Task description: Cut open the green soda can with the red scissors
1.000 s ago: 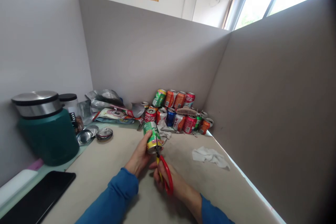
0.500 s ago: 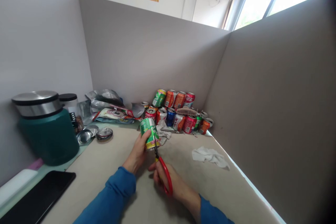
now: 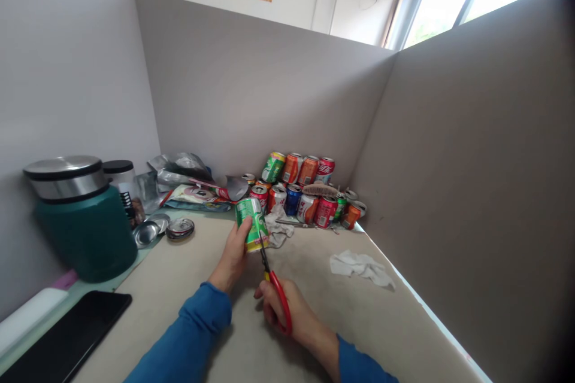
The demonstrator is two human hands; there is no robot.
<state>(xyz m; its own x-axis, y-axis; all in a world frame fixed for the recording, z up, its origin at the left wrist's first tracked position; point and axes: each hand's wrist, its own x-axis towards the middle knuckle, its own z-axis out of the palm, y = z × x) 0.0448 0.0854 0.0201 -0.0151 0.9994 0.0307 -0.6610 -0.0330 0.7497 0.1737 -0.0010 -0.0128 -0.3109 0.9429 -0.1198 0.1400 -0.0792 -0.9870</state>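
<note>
My left hand (image 3: 232, 255) is closed around a green and yellow drink can (image 3: 251, 222), tilted above the table in the middle of the head view. The thumb lies across the can's near side. In my right hand (image 3: 285, 305) is a pair of red-handled scissors (image 3: 281, 299), with fingers through and around the grips. The dark blades point up and away from me, their tips at the can's lower right side. Whether the blades have gone into the metal is too small to tell.
Several cans (image 3: 308, 207) are stacked at the back, beside crumpled pouches (image 3: 197, 196). A white tissue (image 3: 362, 268) lies on the right. Can lids (image 3: 179, 228), a teal jar (image 3: 85, 233) and a black phone (image 3: 67, 335) are on the left. Grey partitions (image 3: 260, 90) enclose the table.
The can has shifted slightly left and up, and my left hand with it. The scissors and my right hand have moved a little to the left.
</note>
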